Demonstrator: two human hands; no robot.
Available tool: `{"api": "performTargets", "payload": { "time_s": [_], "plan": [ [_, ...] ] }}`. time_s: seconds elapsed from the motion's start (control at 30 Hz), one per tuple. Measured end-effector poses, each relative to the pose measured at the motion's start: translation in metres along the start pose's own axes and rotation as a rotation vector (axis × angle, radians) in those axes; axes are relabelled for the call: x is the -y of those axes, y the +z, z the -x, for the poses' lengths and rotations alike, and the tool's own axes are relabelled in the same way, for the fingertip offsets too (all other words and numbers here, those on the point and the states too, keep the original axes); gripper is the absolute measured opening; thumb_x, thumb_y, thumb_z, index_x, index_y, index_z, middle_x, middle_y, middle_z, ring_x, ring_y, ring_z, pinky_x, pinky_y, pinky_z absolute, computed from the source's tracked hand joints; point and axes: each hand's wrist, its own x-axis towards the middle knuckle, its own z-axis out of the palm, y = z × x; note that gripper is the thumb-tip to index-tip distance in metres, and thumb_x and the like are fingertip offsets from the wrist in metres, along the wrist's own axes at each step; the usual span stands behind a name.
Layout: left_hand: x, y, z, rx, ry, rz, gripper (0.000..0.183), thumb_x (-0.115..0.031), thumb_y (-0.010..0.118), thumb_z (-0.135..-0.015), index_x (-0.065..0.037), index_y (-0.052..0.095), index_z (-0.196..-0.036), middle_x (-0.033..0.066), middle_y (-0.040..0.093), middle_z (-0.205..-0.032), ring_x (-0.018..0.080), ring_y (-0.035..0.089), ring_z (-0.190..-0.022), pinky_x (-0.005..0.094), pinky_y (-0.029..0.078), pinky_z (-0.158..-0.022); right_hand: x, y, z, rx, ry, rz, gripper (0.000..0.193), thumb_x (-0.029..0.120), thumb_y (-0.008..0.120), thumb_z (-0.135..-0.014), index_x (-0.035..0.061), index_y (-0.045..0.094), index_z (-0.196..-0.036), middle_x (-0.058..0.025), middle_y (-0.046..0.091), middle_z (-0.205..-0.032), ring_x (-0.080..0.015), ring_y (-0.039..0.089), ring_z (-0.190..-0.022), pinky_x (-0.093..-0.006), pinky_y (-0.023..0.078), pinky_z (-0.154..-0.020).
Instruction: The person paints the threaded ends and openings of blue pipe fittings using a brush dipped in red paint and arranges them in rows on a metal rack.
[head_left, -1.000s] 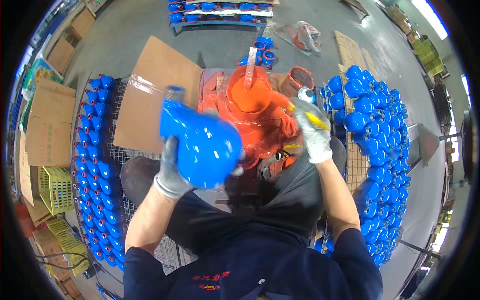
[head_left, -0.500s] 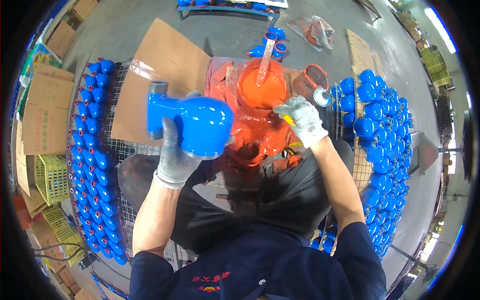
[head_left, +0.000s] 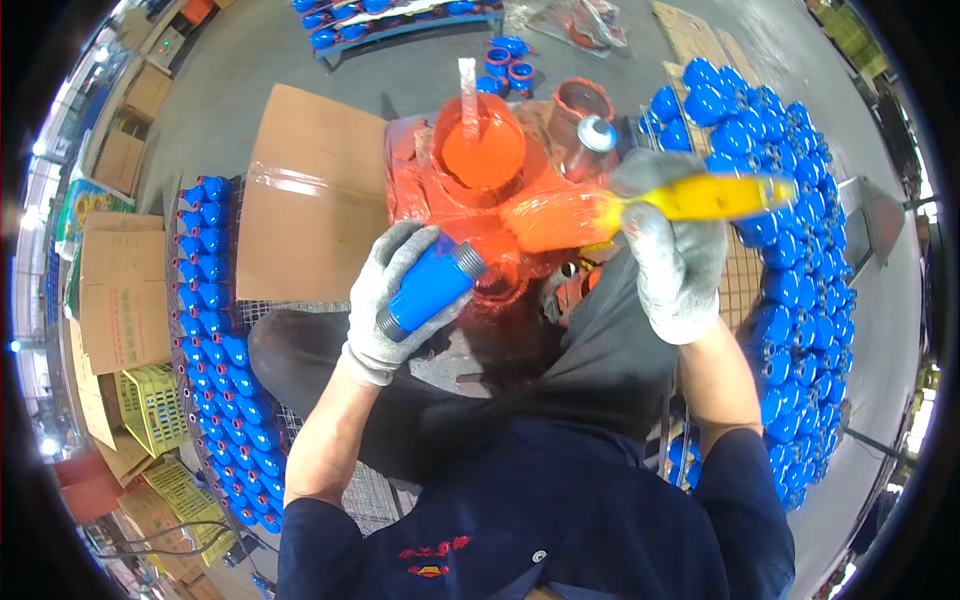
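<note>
My gloved left hand [head_left: 368, 305] is closed around a blue-painted metal fitting [head_left: 428, 290] with bare threaded ends. One threaded end faces the middle; the glove hides much of the rest. Higher up on the right, my gloved right hand [head_left: 680, 270] grips a paintbrush [head_left: 715, 197] with a yellow handle. Its wide bristles, coated in orange paint, point left above the orange-smeared work area and stand apart from the fitting. Beyond them is a bucket [head_left: 447, 180] of orange paint, a flat stick [head_left: 468, 95] upright in it.
An orange-stained pot [head_left: 583, 97] and a spray can [head_left: 590, 148] stand right of the bucket. A cardboard sheet [head_left: 310, 220] lies to the left. Rows of blue fittings fill racks at left [head_left: 215, 320] and right [head_left: 790, 290]. A blue bench [head_left: 400, 30] stands at the back.
My left hand has turned the fitting, so its threaded end now faces the middle. My right hand has moved right and lifted the paintbrush into full view. The view has shifted.
</note>
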Motion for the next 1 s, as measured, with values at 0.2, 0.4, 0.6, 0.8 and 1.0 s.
{"api": "performTargets", "payload": {
  "time_s": [0.2, 0.4, 0.6, 0.8, 1.0],
  "plan": [
    [-0.027, -0.003, 0.004, 0.223, 0.179, -0.134, 0.082, -0.028, 0.099, -0.058, -0.009, 0.066, -0.131, 0.0179, 0.062, -0.132, 0.0371, 0.066, -0.117, 0.0434, 0.057, -0.098, 0.019, -0.004, -0.005, 0.275, -0.124, 0.151, 0.015, 0.016, 0.068, -0.094, 0.0048, 0.067, -0.103, -0.0064, 0.064, -0.096, -0.0184, 0.061, -0.086, -0.033, 0.049, -0.078],
    [-0.038, -0.003, 0.007, 0.303, 0.157, -0.086, 0.07, -0.029, 0.084, -0.07, -0.011, 0.063, -0.134, 0.0184, 0.058, -0.134, 0.0412, 0.062, -0.114, 0.0473, 0.052, -0.098, 0.026, -0.009, 0.008, 0.349, -0.039, 0.131, 0.016, 0.012, 0.073, -0.09, 0.0044, 0.067, -0.102, -0.0068, 0.065, -0.097, -0.0213, 0.064, -0.09, -0.0354, 0.051, -0.081],
    [-0.042, 0.001, 0.016, 0.273, -0.031, 0.086, 0.069, -0.027, 0.091, -0.071, -0.01, 0.064, -0.132, 0.018, 0.062, -0.129, 0.0375, 0.066, -0.112, 0.0436, 0.056, -0.096, 0.034, -0.002, 0.013, 0.338, -0.038, 0.034, 0.016, 0.007, 0.075, -0.088, 0.004, 0.068, -0.102, -0.0055, 0.066, -0.094, -0.0174, 0.065, -0.082, -0.0304, 0.051, -0.073],
    [-0.057, 0.006, 0.031, 0.349, -0.592, 0.753, 0.061, -0.022, 0.089, -0.082, -0.005, 0.061, -0.133, 0.0078, 0.069, -0.121, 0.0181, 0.066, -0.114, 0.0381, 0.056, -0.097, 0.025, 0.004, 0.01, 0.333, -0.369, 0.13, 0.027, 0.01, 0.083, -0.08, 0.0081, 0.069, -0.102, -0.0039, 0.068, -0.093, -0.026, 0.066, -0.077, -0.0368, 0.052, -0.07],
    [-0.07, -0.006, 0.033, 0.411, -0.953, 1.571, 0.081, -0.046, 0.075, -0.091, -0.008, 0.037, -0.151, 0.0128, 0.056, -0.139, 0.0285, 0.06, -0.127, 0.0451, 0.05, -0.11, 0.014, 0.011, 0.007, 0.366, -0.666, 0.313, 0.037, 0.022, 0.084, -0.071, 0.0094, 0.072, -0.104, -0.0018, 0.063, -0.084, -0.0219, 0.061, -0.072, -0.0363, 0.049, -0.064]
  ]
}}
